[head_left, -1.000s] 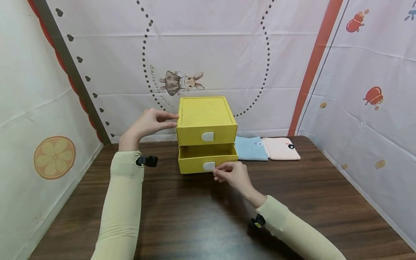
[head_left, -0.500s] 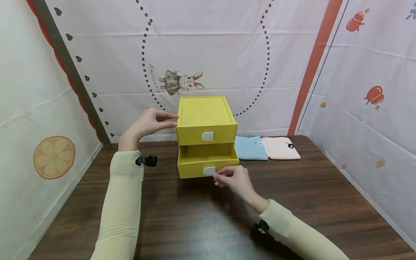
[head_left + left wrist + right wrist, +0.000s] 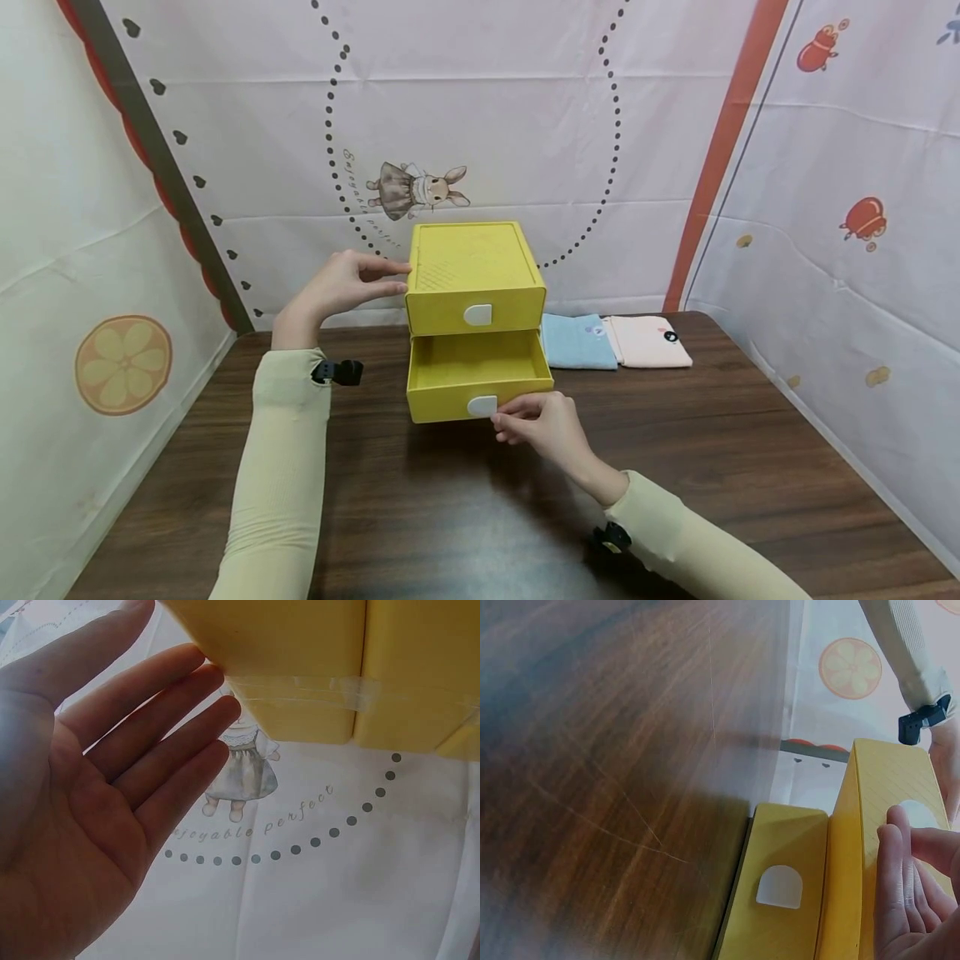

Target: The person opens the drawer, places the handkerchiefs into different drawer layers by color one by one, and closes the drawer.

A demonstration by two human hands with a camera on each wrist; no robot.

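Note:
A yellow drawer unit [image 3: 480, 258] stands at the back of the table. Below its top drawer [image 3: 438, 317], another drawer [image 3: 442, 408] is pulled well out, and its visible inside holds nothing. My right hand [image 3: 551, 429] pinches the white tab handle [image 3: 482, 406] of that drawer at its right edge. In the right wrist view, the lowest drawer [image 3: 780, 930], hidden in the head view, sits pushed in next to the tabletop. The straight fingers of my left hand [image 3: 337, 287] touch the unit's left side near the top; the left wrist view shows its open palm.
Right of the unit lie a folded blue cloth [image 3: 577, 342] and a folded pale pink cloth [image 3: 651, 343] on the dark wooden table [image 3: 420, 525]. A printed white curtain [image 3: 480, 125] hangs close behind the unit and along both sides.
The drawer held by my right hand has slid further out toward me, showing more of its inside. My right hand moved back with it, while my left hand stays at the unit's side.

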